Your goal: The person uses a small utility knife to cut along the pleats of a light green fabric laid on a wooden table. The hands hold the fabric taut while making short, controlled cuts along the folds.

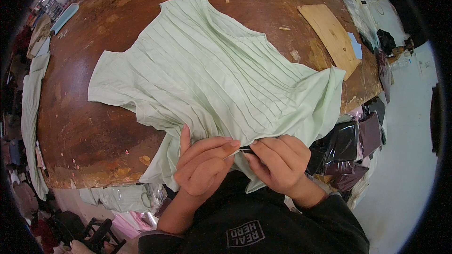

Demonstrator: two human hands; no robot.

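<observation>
While a worn brown table [75, 136] spreads beneath it, a pale green pleated garment [212, 66] lies across the middle, its near edge hanging past the table's near side. Far right rests a flat tan board [325, 35]. At the garment's near edge, the right hand [282, 162] and left hand [202, 164] pinch the fabric, fingertips close together; between them shows a small thin dark item [246, 150], its kind unclear.

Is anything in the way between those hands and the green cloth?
No, nothing I can see blocks them. The left hand and right hand are already at the near edge of the green cloth. A thin thing shows between them, too small to identify.
</observation>
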